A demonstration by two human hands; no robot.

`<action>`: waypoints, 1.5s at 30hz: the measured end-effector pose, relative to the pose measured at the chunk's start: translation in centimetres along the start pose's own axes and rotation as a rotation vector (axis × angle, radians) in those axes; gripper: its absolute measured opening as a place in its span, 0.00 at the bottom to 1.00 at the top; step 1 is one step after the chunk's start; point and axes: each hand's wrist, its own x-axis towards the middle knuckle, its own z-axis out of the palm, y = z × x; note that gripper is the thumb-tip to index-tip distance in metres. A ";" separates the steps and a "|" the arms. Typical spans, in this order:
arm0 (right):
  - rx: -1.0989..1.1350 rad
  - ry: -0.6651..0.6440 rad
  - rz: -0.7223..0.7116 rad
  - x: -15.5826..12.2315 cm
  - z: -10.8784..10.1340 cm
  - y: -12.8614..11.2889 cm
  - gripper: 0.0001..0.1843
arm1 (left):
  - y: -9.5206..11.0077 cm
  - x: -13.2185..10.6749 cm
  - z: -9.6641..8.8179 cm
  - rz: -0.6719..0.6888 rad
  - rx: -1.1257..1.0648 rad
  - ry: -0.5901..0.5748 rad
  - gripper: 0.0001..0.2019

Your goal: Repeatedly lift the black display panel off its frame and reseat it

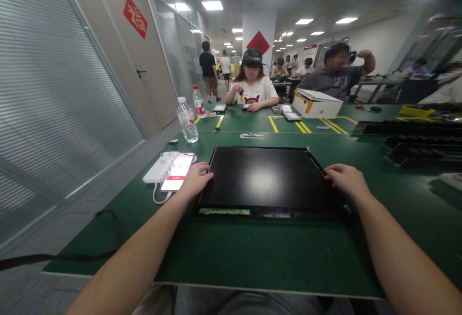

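Note:
A flat black display panel (267,175) lies on the green table in front of me, its dark screen facing up and reflecting a ceiling light. A green circuit strip (224,212) shows along its near edge, at the left. My left hand (195,179) grips the panel's left edge, thumb on the upper side. At the right edge, near the far corner, my right hand (347,180) pinches the rim between thumb and fingers. The undersides of both grips are hidden.
Left of the panel are a lit phone (178,173), a white box-like device (159,166) and a water bottle (187,120). Dark strip-like parts (415,144) are stacked at the right. Across the table, a person (252,84) works beside a white carton (317,103).

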 end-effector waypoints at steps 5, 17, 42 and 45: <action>0.015 0.015 -0.002 0.1 0.1 0.2 0.14 | -0.5 0.0 0.2 -0.003 0.013 -0.022 0.07; 0.060 0.026 0.004 -0.2 0.0 -0.1 0.10 | -2.4 0.9 0.4 0.076 0.385 -0.134 0.14; 0.030 0.034 -0.035 0.4 0.2 0.6 0.12 | -2.0 0.5 0.2 0.125 0.552 -0.168 0.19; 0.013 0.037 -0.038 0.3 0.2 0.5 0.12 | -1.3 0.2 0.0 0.159 0.568 -0.196 0.23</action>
